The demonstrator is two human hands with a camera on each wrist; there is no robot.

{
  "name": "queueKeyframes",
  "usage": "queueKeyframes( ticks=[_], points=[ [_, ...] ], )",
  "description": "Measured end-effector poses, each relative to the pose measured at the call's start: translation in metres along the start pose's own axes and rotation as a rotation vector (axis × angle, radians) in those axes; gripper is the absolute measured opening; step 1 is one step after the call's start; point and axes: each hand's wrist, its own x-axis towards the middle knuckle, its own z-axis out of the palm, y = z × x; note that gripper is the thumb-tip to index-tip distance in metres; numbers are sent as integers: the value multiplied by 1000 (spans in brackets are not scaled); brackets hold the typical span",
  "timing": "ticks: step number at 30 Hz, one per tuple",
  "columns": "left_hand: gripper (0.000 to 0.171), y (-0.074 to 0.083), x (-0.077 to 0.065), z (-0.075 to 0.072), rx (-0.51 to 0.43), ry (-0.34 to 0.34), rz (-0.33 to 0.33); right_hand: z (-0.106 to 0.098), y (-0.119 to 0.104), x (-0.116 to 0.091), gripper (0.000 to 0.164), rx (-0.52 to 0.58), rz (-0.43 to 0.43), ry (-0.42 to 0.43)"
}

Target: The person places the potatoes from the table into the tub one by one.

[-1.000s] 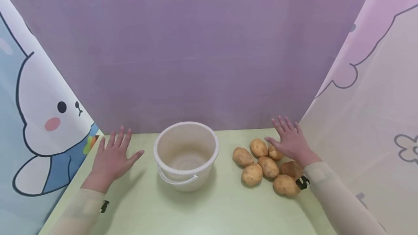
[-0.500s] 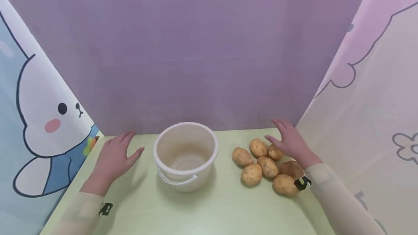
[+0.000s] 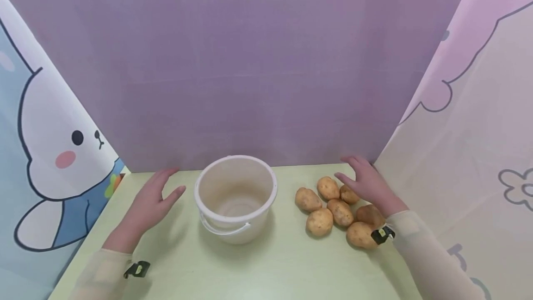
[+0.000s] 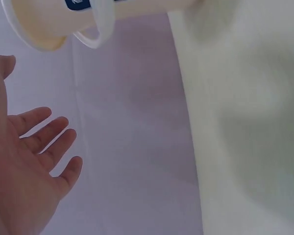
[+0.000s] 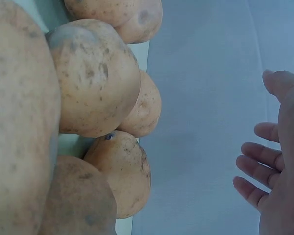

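Left hand [image 3: 145, 205]: lower left — fingers loosely parted, gripping nothing
Right hand [image 3: 369, 184]: lower right — fingers loosely parted, gripping nothing
Bucket [image 3: 234, 193]: upright, lower centre
Potatoes [image 3: 341, 213]: clustered lower right, near that right hand

Purple backdrop [image 3: 250, 68] — rabbit print [image 3: 50, 152] left, flower [image 3: 527, 190] right.

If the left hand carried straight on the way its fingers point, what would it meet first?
Probably the purple backdrop, with the left hand passing beside the bucket; depth is hard to judge.
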Motion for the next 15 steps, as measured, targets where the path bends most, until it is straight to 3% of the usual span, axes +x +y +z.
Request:
queueKeyframes(
  ticks=[4, 9, 15],
  points=[
    [61, 11, 3, -1, -72, -24, 17, 1, -2, 0, 52, 0, -6, -1],
    [69, 25, 6, -3, -139, -122, -1, 3, -1, 0, 48, -1, -14, 10],
    [85, 36, 13, 1, -149, -208, 3, 5, 2, -1, 44, 8, -2, 3]
  ],
)
